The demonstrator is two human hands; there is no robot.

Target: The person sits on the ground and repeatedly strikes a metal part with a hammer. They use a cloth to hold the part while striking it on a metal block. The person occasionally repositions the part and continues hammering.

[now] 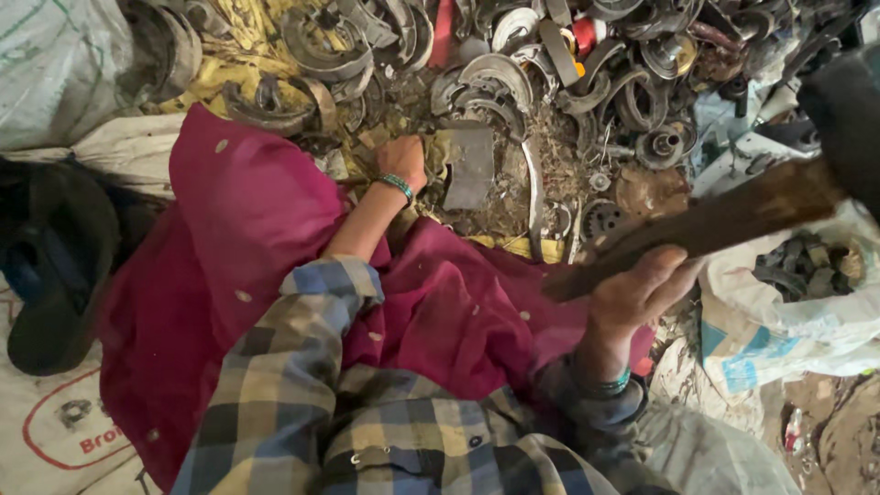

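Note:
My left hand (403, 160) reaches forward and rests on a flat grey metal plate (470, 165) lying on the ground, gripping its left edge. My right hand (637, 291) is closed around the wooden handle of a hammer (724, 215), raised at the right; its dark head (848, 115) is blurred at the upper right. A curved metal strip (534, 197) lies just right of the plate. I wear a plaid sleeve and a magenta cloth (247, 238) covers my lap.
A heap of curved metal scrap parts (500, 78) fills the ground ahead. White sacks sit at the top left (55, 64) and at the right (797, 312), the right one holding metal pieces. A dark sandal (55, 266) lies at left.

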